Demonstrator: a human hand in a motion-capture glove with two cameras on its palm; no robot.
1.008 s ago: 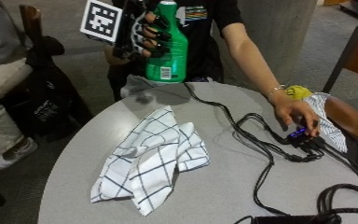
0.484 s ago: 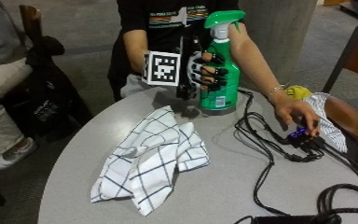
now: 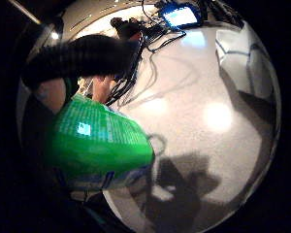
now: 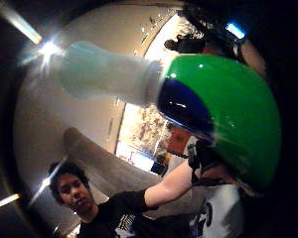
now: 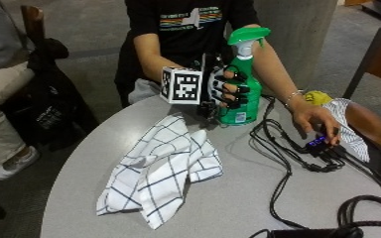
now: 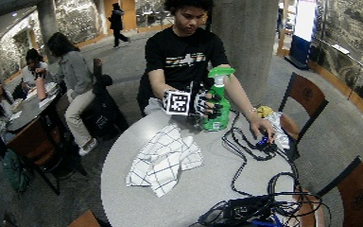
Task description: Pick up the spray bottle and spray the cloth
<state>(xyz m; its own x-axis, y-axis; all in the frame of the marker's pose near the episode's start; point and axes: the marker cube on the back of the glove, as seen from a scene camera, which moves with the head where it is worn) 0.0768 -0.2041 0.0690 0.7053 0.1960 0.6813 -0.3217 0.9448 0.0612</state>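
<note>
A green spray bottle (image 5: pixel 243 84) with a pale neck and green trigger head stands upright at the far side of the round grey table (image 5: pixel 243 198). My gloved right hand (image 5: pixel 224 88) grips its body, fingers curled round it. Whether its base touches the table I cannot tell. The bottle (image 6: pixel 217 106) appears the same way in the wide outside view, with the hand (image 6: pixel 204 105) on it. Both palm views are largely filled by the green bottle (image 3: pixel 99 145) (image 4: pixel 223 114). A white cloth (image 5: pixel 160 171) with dark checks lies crumpled on the table in front of the bottle, nearer the table's left side.
Black cables (image 5: pixel 283 163) run across the table's right side to a small device (image 5: pixel 319 145) under the person's bare left hand (image 5: pixel 316 121). A dark box (image 6: pixel 251 208) with more cables sits at the near edge. Chairs (image 6: pixel 307 99) stand to the right.
The hand has brought the bottle down from chest height and rightward, to table level behind the cloth. The cloth has not moved.
</note>
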